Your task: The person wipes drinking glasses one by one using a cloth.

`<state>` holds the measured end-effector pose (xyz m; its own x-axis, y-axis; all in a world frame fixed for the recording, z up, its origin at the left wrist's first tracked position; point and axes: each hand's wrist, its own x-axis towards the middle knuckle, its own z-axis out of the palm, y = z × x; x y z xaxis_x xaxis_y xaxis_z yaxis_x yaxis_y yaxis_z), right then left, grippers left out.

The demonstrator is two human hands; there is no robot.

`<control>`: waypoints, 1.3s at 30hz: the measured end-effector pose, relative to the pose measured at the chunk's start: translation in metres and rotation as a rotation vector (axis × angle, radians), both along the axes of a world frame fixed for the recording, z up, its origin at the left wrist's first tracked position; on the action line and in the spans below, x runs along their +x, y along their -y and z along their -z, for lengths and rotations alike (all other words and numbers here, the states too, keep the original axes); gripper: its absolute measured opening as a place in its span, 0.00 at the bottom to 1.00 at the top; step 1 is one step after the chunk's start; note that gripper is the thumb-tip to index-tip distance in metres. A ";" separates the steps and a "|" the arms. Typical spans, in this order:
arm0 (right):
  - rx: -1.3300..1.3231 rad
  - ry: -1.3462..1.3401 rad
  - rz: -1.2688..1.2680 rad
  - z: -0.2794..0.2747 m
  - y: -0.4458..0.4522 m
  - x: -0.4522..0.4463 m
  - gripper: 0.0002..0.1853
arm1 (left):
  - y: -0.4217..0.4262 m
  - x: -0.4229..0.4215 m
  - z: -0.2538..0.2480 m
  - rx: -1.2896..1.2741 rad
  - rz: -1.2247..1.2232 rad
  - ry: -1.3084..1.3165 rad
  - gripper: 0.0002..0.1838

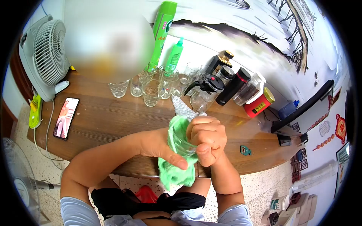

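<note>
My left hand [162, 148] wraps a green cloth [178, 173] around a clear drinking glass [184, 147], thumb along its near side. The glass is tilted, and cloth covers much of it. On its other side my right hand [207, 139] is closed in a fist against the glass; what lies inside the fist is hidden. Both hands are in front of my body, above the table's near edge. Just beyond them a grey cloth [182, 108] lies on the wooden table [109, 124].
Several clear glasses [152, 94] stand at the back, beside a black-lidded glass pot [205, 90], a black flask [233, 86] and a red canister [259, 102]. A phone [66, 119] and white fan [47, 52] are on the left. A small teal item [246, 150] lies right.
</note>
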<state>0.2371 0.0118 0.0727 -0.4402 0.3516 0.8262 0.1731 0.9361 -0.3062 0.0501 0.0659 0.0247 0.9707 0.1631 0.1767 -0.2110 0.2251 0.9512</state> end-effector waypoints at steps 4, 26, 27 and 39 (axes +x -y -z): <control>-0.010 -0.065 0.055 -0.001 0.004 -0.006 0.29 | -0.003 0.001 0.010 -0.083 0.115 0.072 0.48; -0.126 0.126 0.247 0.008 -0.006 0.003 0.24 | -0.006 0.008 0.009 0.552 -0.757 0.058 0.54; -0.116 0.100 0.200 0.007 -0.006 0.005 0.24 | -0.007 0.007 0.005 0.489 -0.658 0.031 0.51; 0.040 -0.020 0.138 0.003 -0.003 0.002 0.23 | -0.001 -0.001 -0.001 -0.232 -0.056 0.065 0.44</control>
